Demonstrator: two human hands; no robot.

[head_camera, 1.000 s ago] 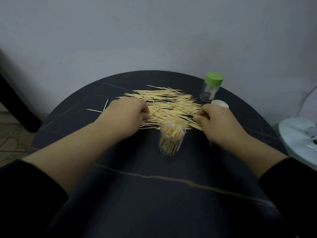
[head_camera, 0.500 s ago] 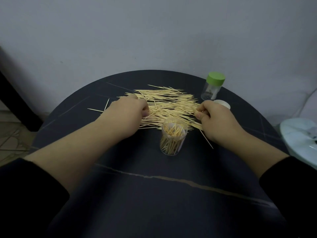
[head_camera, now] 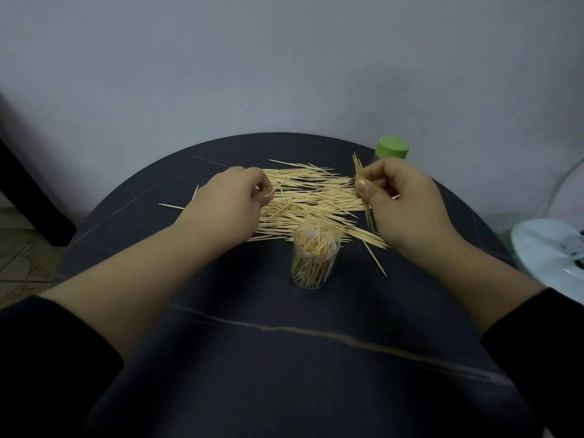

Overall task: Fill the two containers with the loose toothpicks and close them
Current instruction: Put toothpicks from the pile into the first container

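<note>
Right hand (head_camera: 401,203) pinches a bunch of toothpicks (head_camera: 359,173) between thumb and fingers, left hand (head_camera: 234,197) curls, nipping at the pile (head_camera: 313,200) behind the open jar (head_camera: 314,260).

I can see only the cap of the green-lidded container (head_camera: 392,147) at the table's (head_camera: 252,358) far right edge, since the right hand (head_camera: 407,207) covers its body and also the middle of the toothpick bundle (head_camera: 358,172) it pinches. The left hand (head_camera: 234,200) curls its fingertips under over the loose toothpicks (head_camera: 309,197), and I cannot tell whether they hold any. The picture's right edge cuts off a pale round object (head_camera: 550,248) beside the table.
</note>
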